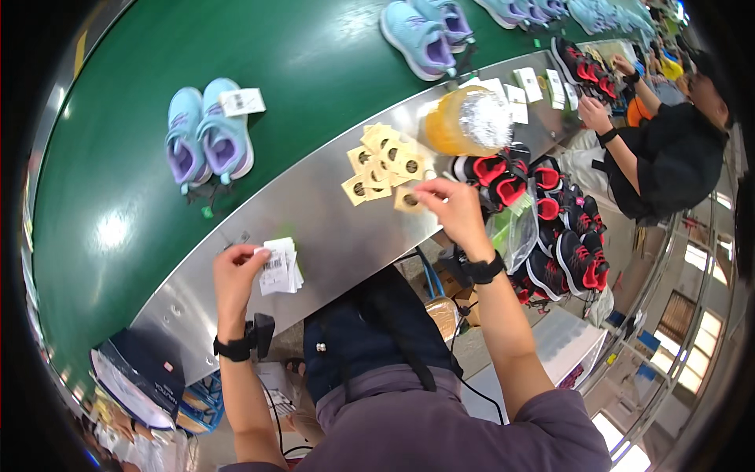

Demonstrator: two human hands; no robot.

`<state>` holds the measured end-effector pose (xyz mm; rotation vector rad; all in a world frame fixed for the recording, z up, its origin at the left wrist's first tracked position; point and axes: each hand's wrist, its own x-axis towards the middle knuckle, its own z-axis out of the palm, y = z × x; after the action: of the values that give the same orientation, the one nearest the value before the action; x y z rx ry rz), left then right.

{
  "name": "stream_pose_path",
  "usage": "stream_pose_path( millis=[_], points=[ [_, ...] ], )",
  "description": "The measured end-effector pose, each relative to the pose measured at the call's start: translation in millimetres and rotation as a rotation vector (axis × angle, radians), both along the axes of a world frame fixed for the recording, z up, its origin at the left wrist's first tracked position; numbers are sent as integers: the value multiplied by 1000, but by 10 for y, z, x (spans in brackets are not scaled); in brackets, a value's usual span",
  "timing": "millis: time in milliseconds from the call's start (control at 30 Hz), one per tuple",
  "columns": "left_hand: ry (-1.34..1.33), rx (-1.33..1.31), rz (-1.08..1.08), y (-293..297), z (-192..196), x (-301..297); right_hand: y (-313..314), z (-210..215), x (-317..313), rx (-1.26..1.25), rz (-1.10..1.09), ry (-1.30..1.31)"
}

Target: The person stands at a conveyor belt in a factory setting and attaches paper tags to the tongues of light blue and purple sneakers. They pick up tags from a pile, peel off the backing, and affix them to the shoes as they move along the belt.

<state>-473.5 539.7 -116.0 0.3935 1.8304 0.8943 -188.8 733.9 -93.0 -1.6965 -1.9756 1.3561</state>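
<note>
Near bench edge, left hand is pinching white tags, perhaps steadying them; right hand is gripping yellow card.

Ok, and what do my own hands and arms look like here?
Your left hand and right hand are ungloved, with a black band on each wrist. A black box sits at the left one. The short sleeve on your right is greyish purple.
</note>
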Motion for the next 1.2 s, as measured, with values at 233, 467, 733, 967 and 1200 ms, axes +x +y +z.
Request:
stream_pose_path(
  millis=[233,467,733,967,1200],
  points=[
    [-523,326,-167,940,512,1008,-205,462,17,-414,-42,407],
    [-354,529,-111,1699,458,1571,283,475,375,261,-628,609],
    [64,811,-553,2463,281,2011,499,651,470,835,-566,654],
    [-433,577,-19,2100,383,1818,358,1137,376,343,-248,271],
    [-620,639,226,1879,551,1639,247,742,16,411,-69,321]
  ],
)
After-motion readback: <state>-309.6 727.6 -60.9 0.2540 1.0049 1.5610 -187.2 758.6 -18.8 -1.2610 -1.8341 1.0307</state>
